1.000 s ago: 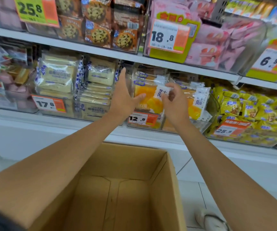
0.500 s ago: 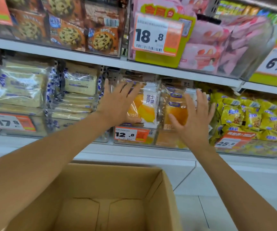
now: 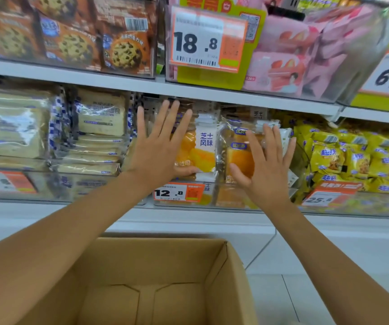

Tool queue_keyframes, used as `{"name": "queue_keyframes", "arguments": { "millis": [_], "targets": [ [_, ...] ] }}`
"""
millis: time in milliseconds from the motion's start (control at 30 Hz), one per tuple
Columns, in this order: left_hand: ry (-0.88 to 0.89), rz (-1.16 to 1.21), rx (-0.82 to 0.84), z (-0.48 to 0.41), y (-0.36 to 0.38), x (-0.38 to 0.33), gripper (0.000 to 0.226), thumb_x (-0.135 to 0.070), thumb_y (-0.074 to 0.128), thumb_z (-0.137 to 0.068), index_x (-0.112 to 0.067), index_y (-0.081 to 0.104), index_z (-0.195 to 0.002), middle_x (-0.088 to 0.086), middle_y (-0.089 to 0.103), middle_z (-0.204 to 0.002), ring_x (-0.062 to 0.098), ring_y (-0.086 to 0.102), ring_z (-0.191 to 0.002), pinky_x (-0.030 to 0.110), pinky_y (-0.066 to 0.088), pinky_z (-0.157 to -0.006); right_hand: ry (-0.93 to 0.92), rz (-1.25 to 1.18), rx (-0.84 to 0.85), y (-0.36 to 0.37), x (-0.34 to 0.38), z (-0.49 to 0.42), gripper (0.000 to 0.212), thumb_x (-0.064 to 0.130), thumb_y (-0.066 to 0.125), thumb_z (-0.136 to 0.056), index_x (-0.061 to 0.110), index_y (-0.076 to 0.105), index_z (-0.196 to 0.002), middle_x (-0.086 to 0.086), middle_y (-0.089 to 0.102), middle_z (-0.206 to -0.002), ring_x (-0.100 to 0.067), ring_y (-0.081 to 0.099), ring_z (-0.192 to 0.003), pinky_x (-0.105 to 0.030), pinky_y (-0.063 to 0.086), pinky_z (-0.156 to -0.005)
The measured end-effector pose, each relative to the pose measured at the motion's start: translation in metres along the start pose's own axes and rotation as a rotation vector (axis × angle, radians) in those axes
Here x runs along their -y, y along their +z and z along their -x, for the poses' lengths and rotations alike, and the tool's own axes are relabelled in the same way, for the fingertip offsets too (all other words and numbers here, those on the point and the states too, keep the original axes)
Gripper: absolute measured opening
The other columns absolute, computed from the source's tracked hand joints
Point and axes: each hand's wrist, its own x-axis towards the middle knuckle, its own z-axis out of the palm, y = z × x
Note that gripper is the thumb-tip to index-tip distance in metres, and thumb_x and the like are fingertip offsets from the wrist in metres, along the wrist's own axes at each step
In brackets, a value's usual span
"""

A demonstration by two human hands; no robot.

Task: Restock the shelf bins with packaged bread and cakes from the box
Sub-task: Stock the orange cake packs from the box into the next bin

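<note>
Orange-and-white bread packs (image 3: 204, 148) stand upright in a clear shelf bin (image 3: 214, 195) with a 12.8 price tag. My left hand (image 3: 159, 146) lies flat with fingers spread against the left pack. My right hand (image 3: 265, 165) is spread flat against the pack (image 3: 238, 153) beside it. Neither hand grips anything. Below, the brown cardboard box (image 3: 226, 273) stands open, and its visible floor holds nothing.
Pale sliced-bread packs (image 3: 99, 116) fill the bin to the left, yellow snack bags (image 3: 353, 158) the bin to the right. The upper shelf carries cookie packs (image 3: 123, 50) and pink cake packs (image 3: 289, 66). A white shelf base and tiled floor lie below.
A second ago both hands held a pack at the bin's front. They have since flattened, fingers spread, against the packs. The camera has moved nearer to the shelf.
</note>
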Motion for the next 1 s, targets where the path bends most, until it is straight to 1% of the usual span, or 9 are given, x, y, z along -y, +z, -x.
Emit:
{"name": "queue_keyframes", "arguments": {
  "millis": [100,200,300,400,467,633,767,900,1000],
  "targets": [
    [0.179,0.075,-0.071,0.005,0.005,-0.011,0.089,-0.074,0.028,-0.090,-0.021,0.006,-0.158,0.016,0.006,-0.164,0.034,0.006,-0.152,0.063,0.011,-0.118,-0.013,-0.016,0.023,0.002,0.002,-0.006,0.067,0.058,0.040,-0.093,0.023,0.033,-0.150,-0.016,0.025,-0.158,-0.032,0.015,-0.149,-0.058,0.000,-0.118],
    [0.269,0.111,-0.063,0.002,0.014,-0.006,0.071,-0.064,0.021,-0.097,-0.029,0.011,-0.158,0.011,0.012,-0.164,0.031,0.010,-0.152,0.062,0.008,-0.118,-0.005,0.011,0.083,0.009,0.003,-0.008,0.069,0.062,0.033,-0.094,0.025,0.031,-0.151,-0.013,0.023,-0.160,-0.031,0.015,-0.149,-0.057,0.002,-0.118],
    [0.303,0.100,-0.014,-0.004,0.014,0.000,0.069,-0.064,0.017,-0.097,-0.031,0.008,-0.158,0.008,0.006,-0.165,0.029,0.005,-0.152,0.065,0.008,-0.117,0.040,-0.019,0.068,0.015,0.003,-0.007,0.068,0.062,0.034,-0.094,0.024,0.033,-0.151,-0.011,0.025,-0.159,-0.030,0.016,-0.149,-0.057,0.003,-0.119],
    [0.323,0.118,-0.013,0.003,0.015,-0.006,0.072,-0.067,0.018,-0.096,-0.031,0.009,-0.158,0.010,0.008,-0.165,0.030,0.008,-0.152,0.068,0.012,-0.114,0.027,-0.032,0.080,0.015,0.002,-0.004,0.068,0.062,0.033,-0.094,0.024,0.032,-0.151,-0.011,0.025,-0.159,-0.029,0.015,-0.149,-0.057,0.002,-0.119],
    [0.318,0.128,-0.011,0.005,0.016,-0.009,0.073,-0.070,0.016,-0.096,-0.032,0.009,-0.158,0.010,0.009,-0.165,0.030,0.007,-0.152,0.069,0.010,-0.114,0.027,-0.033,0.087,0.014,0.002,-0.004,0.069,0.063,0.033,-0.094,0.025,0.032,-0.151,-0.011,0.025,-0.159,-0.029,0.015,-0.149,-0.057,0.002,-0.118],
    [0.215,0.140,-0.057,0.007,0.014,-0.015,0.063,-0.060,0.014,-0.101,-0.033,0.012,-0.157,0.012,0.011,-0.164,0.031,0.008,-0.152,0.069,0.008,-0.115,0.045,-0.013,0.090,0.010,0.004,-0.002,0.073,0.067,0.033,-0.093,0.026,0.027,-0.153,-0.013,0.019,-0.161,-0.031,0.010,-0.150,-0.057,-0.002,-0.118],
    [0.204,0.122,-0.045,0.008,0.018,-0.016,0.063,-0.059,0.016,-0.100,-0.031,0.014,-0.157,0.012,0.011,-0.164,0.030,0.009,-0.152,0.068,0.010,-0.115,0.052,-0.011,0.111,0.010,0.006,-0.002,0.072,0.067,0.031,-0.094,0.027,0.022,-0.154,-0.014,0.017,-0.161,-0.031,0.007,-0.150,-0.056,-0.005,-0.117],
    [0.203,0.138,-0.002,0.009,0.016,-0.015,0.064,-0.060,0.014,-0.100,-0.032,0.012,-0.157,0.012,0.011,-0.165,0.030,0.009,-0.152,0.066,0.012,-0.115,0.072,0.017,0.123,0.003,0.012,-0.001,0.072,0.067,0.030,-0.093,0.027,0.028,-0.153,-0.014,0.021,-0.160,-0.031,0.011,-0.150,-0.057,-0.008,-0.116],
    [0.172,0.131,0.031,0.010,0.006,-0.016,0.067,-0.061,0.012,-0.098,-0.029,0.008,-0.157,0.012,0.008,-0.165,0.029,0.008,-0.152,0.063,0.014,-0.117,0.055,-0.017,0.101,-0.005,0.020,-0.001,0.069,0.064,0.033,-0.094,0.023,0.035,-0.150,-0.015,0.025,-0.158,-0.032,0.015,-0.149,-0.053,-0.008,-0.117]
  ]
}}
